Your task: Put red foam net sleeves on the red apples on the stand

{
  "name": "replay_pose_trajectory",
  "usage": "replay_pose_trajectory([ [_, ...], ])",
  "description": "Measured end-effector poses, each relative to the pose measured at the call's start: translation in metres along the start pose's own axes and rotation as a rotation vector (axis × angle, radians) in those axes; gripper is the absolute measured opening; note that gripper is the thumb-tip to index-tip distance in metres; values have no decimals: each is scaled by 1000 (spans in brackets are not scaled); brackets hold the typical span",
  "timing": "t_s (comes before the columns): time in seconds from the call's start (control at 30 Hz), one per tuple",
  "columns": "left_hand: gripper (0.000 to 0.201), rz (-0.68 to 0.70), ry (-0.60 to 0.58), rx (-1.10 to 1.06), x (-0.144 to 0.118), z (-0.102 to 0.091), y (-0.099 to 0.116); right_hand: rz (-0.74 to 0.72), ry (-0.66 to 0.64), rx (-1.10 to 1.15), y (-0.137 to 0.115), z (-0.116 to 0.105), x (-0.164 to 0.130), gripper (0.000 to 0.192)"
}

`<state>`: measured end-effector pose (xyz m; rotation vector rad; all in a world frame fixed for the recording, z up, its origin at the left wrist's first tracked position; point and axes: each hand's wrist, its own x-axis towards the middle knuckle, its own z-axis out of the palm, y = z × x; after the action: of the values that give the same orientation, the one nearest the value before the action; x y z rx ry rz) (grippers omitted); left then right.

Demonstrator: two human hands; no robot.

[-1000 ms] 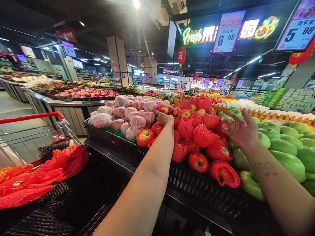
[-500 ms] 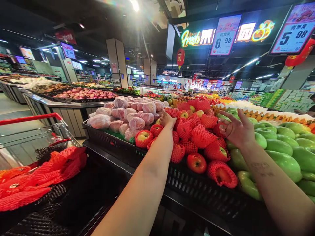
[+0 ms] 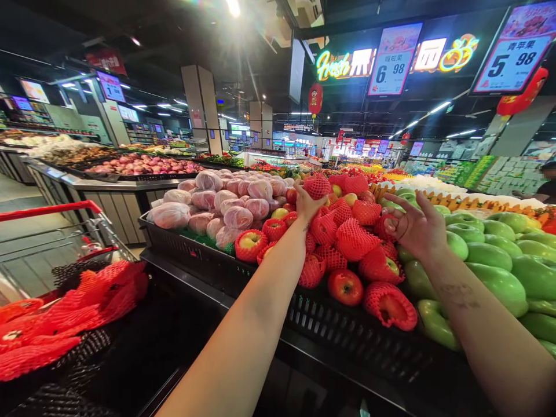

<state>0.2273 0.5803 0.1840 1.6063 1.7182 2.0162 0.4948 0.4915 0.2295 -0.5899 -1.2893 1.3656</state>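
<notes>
My left hand [image 3: 309, 202] reaches over the apple heap, its fingers closed around an apple in a red foam net [image 3: 317, 185]. Part of that apple is hidden behind the fingers. Below it lie several more apples in red nets [image 3: 357, 238], and one bare red apple [image 3: 346, 287] sits at the front. My right hand [image 3: 414, 226] hovers with fingers spread and nothing in them, between the red-netted apples and the green apples [image 3: 490, 255]. A black slatted crate [image 3: 347, 330] edges the display.
Left of the apples lie pink fruits wrapped in film [image 3: 238, 217]. Loose red foam nets [image 3: 73, 313] are piled at lower left, beside a shopping cart with a red handle [image 3: 52, 209]. Onions [image 3: 147, 165] fill a farther stand. Price screens [image 3: 394, 61] hang overhead.
My left hand has moved slightly up and to the right, raising the netted apple a little. The right hand stays nearly in place. The view has shifted slightly.
</notes>
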Motion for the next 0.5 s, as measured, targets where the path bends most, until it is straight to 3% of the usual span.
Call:
replay_pose_trajectory([
  [0.3,50,215,-291,65,4,7,2,11,18,1,0,0,0,49],
  [0.37,45,173,-301,61,7,8,3,26,29,8,-1,1,0,50],
  [0.5,58,-50,-308,-43,11,11,8,14,24,-18,-1,1,1,53],
])
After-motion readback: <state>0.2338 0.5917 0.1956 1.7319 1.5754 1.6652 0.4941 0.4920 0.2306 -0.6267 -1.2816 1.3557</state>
